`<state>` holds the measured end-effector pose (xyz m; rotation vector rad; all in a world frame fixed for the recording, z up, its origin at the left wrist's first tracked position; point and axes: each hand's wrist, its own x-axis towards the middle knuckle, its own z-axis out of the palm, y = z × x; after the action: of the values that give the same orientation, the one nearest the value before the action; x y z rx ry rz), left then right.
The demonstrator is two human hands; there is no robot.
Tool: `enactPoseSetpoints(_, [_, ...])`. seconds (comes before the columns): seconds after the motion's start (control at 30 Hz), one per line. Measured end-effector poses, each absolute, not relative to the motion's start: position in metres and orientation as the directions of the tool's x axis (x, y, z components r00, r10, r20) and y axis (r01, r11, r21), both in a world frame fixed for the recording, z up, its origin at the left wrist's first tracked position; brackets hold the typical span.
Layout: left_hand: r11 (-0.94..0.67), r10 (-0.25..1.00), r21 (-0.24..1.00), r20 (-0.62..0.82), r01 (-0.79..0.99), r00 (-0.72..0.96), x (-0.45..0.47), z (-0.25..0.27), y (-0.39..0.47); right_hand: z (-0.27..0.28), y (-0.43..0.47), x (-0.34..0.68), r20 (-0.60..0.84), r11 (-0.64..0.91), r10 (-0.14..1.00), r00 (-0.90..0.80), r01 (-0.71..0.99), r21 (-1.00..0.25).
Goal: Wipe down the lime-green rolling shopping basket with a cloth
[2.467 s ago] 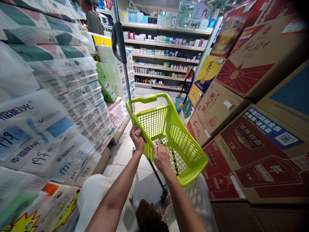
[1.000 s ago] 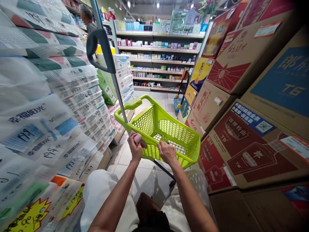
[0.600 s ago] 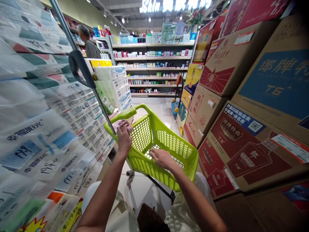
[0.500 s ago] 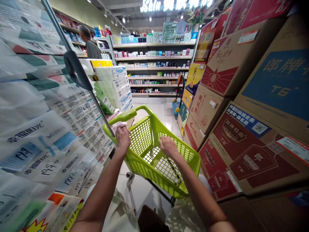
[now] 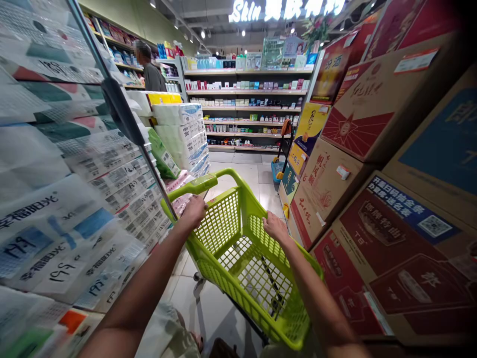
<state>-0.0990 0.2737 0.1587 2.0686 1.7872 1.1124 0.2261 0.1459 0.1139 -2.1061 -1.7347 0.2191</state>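
Observation:
A lime-green shopping cart [image 5: 238,248] stands at an angle in front of me, with only its mesh sides and floor showing inside the basket. My left hand [image 5: 194,211] is closed on the rim at the cart's left end, just below the thick green handle [image 5: 196,186]. On the far side, my right hand [image 5: 276,224] is curled over the right rim, its fingertips on the inner edge. A metal pole [image 5: 151,166] with a dark grey fitting [image 5: 121,112] slants down to the handle's left corner, close to my left hand.
Stacked packs of tissue paper [image 5: 48,219] line the left. Cardboard liquor cartons [image 5: 350,114] are piled on the right. Ahead, stocked shelves [image 5: 246,92] cross the aisle, and a blue basket on a trolley [image 5: 278,170] stands near the cartons. A person [image 5: 152,74] is at the back left.
My right hand has moved from over the basket onto its right rim. My left hand stays at the rim by the handle. The cart has shifted slightly right in view.

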Motion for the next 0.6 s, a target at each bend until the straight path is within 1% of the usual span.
enactPoseSetpoints(0.07, [-0.285, 0.927, 0.569, 0.37, 0.771, 0.069, -0.073, 0.165, 0.286, 0.116, 0.151, 0.226, 0.12, -0.153, 0.969, 0.215, 0.907, -0.392])
enactPoseSetpoints(0.13, [-0.286, 0.938, 0.593, 0.333, 0.752, 0.095, -0.033, 0.174, 0.296, 0.124, 0.158, 0.221, 0.112, -0.137, 0.975, 0.193, 0.912, -0.386])
enactPoseSetpoints(0.2, [-0.297, 0.946, 0.617, 0.293, 0.729, 0.137, -0.002, 0.18, 0.301, 0.136, 0.17, 0.214, 0.115, -0.076, 0.985, 0.131, 0.917, -0.391])
enactPoseSetpoints(0.27, [-0.329, 0.942, 0.62, 0.27, 0.712, 0.201, 0.006, 0.18, 0.301, 0.149, 0.184, 0.207, 0.124, -0.027, 0.989, 0.085, 0.912, -0.41])
enactPoseSetpoints(0.33, [-0.336, 0.94, 0.61, 0.266, 0.718, 0.214, -0.007, 0.174, 0.3, 0.157, 0.2, 0.204, 0.123, 0.001, 0.991, 0.058, 0.902, -0.433])
enactPoseSetpoints(0.47, [-0.29, 0.951, 0.592, 0.269, 0.752, 0.155, -0.031, 0.163, 0.313, 0.158, 0.222, 0.205, 0.099, 0.007, 0.994, 0.046, 0.878, -0.479])
enactPoseSetpoints(0.53, [-0.341, 0.933, 0.563, 0.299, 0.753, 0.199, -0.016, 0.165, 0.327, 0.154, 0.226, 0.206, 0.091, 0.001, 0.995, 0.051, 0.869, -0.495])
enactPoseSetpoints(0.6, [-0.407, 0.904, 0.496, 0.336, 0.767, 0.263, 0.014, 0.168, 0.338, 0.151, 0.227, 0.207, 0.086, -0.01, 0.994, 0.061, 0.865, -0.501])
